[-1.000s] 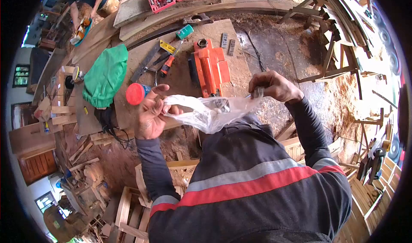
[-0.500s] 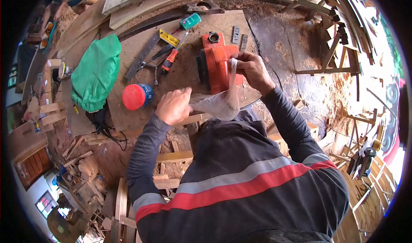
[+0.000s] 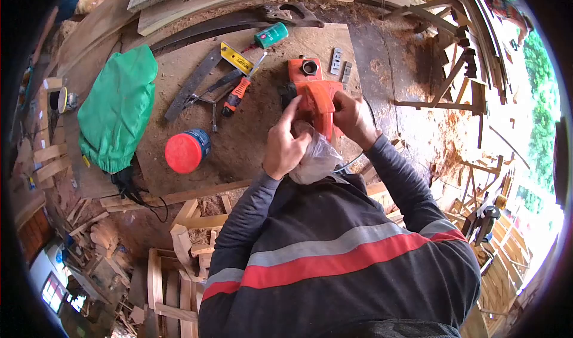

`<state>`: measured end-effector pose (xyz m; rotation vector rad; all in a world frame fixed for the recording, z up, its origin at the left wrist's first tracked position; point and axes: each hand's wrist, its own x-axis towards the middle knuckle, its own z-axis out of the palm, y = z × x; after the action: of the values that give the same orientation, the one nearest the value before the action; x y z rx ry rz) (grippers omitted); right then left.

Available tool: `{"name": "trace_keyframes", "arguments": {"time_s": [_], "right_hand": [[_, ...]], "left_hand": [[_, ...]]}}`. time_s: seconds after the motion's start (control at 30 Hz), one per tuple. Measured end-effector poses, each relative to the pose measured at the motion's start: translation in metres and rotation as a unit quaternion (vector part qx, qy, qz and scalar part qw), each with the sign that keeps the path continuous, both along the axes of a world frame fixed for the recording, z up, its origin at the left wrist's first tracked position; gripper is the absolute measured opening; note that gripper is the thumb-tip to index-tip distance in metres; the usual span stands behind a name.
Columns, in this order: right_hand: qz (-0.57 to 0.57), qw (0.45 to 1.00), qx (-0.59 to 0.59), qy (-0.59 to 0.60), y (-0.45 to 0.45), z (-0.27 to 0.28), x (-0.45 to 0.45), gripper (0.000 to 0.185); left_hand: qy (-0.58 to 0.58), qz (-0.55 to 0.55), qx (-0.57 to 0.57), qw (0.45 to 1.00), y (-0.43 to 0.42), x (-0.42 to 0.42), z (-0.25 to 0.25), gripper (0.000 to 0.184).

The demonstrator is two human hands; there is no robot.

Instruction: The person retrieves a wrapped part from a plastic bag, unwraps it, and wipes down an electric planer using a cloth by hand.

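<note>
An orange electric planer point(image 3: 315, 93) lies on the wooden board before me, its round port facing up. My left hand point(image 3: 286, 144) is closed on a clear plastic bag point(image 3: 316, 159), its index finger reaching to the planer's side. The crumpled bag hangs below the planer, close to my shirt. My right hand point(image 3: 356, 120) is bent around the planer's right side, fingers closed against the orange housing; its fingertips are partly hidden. Two small metal pieces point(image 3: 341, 63) rest beyond the planer.
Left on the board point(image 3: 239, 153) are a red-lidded jar point(image 3: 184, 153), a screwdriver point(image 3: 236, 97), a yellow-handled square point(image 3: 236, 57) and a green cylinder point(image 3: 271, 35). A green fabric bag point(image 3: 116, 108) lies farther left. A handsaw point(image 3: 292, 14) crosses the back. Timber frames point(image 3: 459, 57) stand right.
My left hand has moved right and up to the planer, bringing the stretched plastic bag into a bunch. My right hand has shifted slightly lower along the planer. The view has shifted a little.
</note>
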<state>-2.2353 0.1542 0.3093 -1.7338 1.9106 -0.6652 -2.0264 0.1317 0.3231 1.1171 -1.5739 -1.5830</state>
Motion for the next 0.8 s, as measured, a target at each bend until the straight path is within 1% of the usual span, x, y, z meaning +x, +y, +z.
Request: {"name": "trace_keyframes", "arguments": {"time_s": [0.03, 0.1, 0.13, 0.17, 0.23, 0.27, 0.33, 0.37, 0.43, 0.47, 0.5, 0.53, 0.57, 0.6, 0.63, 0.7, 0.73, 0.77, 0.8], "right_hand": [[0.005, 1.000, 0.001, 0.000, 0.000, -0.001, 0.002, 0.016], [0.030, 0.999, 0.007, 0.038, 0.002, -0.003, 0.007, 0.019], [0.046, 0.996, 0.005, 0.076, 0.001, -0.005, 0.006, 0.021], [0.049, 0.996, 0.004, 0.076, 0.001, -0.007, 0.007, 0.021], [0.067, 0.995, -0.016, 0.076, 0.002, -0.008, 0.008, 0.018], [0.068, 0.995, -0.016, 0.076, 0.001, -0.008, 0.005, 0.018], [0.202, 0.977, -0.013, 0.062, -0.004, -0.007, -0.011, 0.019], [0.246, 0.966, 0.025, 0.078, -0.012, 0.010, -0.017, 0.016], [0.203, 0.971, 0.080, 0.094, -0.017, 0.039, -0.027, 0.014], [0.176, 0.977, -0.002, 0.117, -0.020, 0.058, -0.028, 0.015], [0.155, 0.980, -0.053, 0.114, -0.016, 0.081, -0.027, 0.022], [0.139, 0.987, -0.030, 0.073, -0.012, 0.104, -0.014, 0.026], [0.119, 0.992, -0.007, 0.031, -0.003, 0.117, 0.002, 0.030], [0.194, 0.981, 0.007, 0.007, 0.009, 0.119, 0.022, 0.039], [0.264, 0.964, 0.018, -0.015, 0.021, 0.120, 0.044, 0.047], [0.179, 0.979, 0.061, 0.078, 0.049, 0.096, 0.087, 0.062], [0.177, 0.979, 0.056, 0.080, 0.054, 0.073, 0.093, 0.062], [0.116, 0.992, 0.007, 0.043, 0.060, 0.047, 0.098, 0.064], [0.057, 0.998, -0.040, 0.003, 0.064, 0.034, 0.101, 0.066]], "left_hand": [[0.000, 0.005, 0.001, 1.000, -0.004, 0.000, -0.003, 0.063], [-0.025, -0.079, 0.006, 0.997, -0.012, 0.000, -0.010, 0.066], [-0.025, -0.072, -0.026, 0.997, -0.014, 0.000, -0.010, 0.059], [-0.025, -0.068, -0.027, 0.997, -0.014, 0.000, -0.009, 0.059], [0.009, -0.043, 0.012, 0.999, -0.015, -0.001, -0.004, 0.047], [0.009, -0.042, 0.011, 0.999, -0.014, -0.002, -0.002, 0.047], [-0.095, -0.058, 0.030, 0.993, -0.011, -0.003, 0.002, 0.034], [-0.093, -0.056, 0.028, 0.994, -0.008, -0.001, -0.005, 0.034], [-0.093, -0.023, -0.012, 0.995, -0.005, 0.009, -0.025, 0.032], [-0.067, -0.063, 0.047, 0.995, -0.009, 0.021, -0.022, 0.033], [-0.066, -0.059, 0.045, 0.995, -0.008, 0.028, -0.021, 0.033], [0.032, -0.058, 0.191, 0.979, -0.005, 0.033, -0.019, 0.034], [0.129, -0.059, 0.330, 0.933, -0.002, 0.036, -0.017, 0.035], [0.189, -0.061, 0.373, 0.906, -0.001, 0.037, -0.010, 0.036], [0.186, -0.068, 0.368, 0.908, 0.001, 0.035, -0.007, 0.036], [0.263, -0.019, 0.408, 0.874, 0.003, 0.031, -0.004, 0.030], [0.263, -0.021, 0.400, 0.878, 0.005, 0.035, -0.004, 0.025], [0.263, -0.020, 0.398, 0.879, 0.005, 0.038, -0.004, 0.025], [0.270, -0.046, 0.417, 0.867, 0.003, 0.041, -0.003, 0.024]]}}
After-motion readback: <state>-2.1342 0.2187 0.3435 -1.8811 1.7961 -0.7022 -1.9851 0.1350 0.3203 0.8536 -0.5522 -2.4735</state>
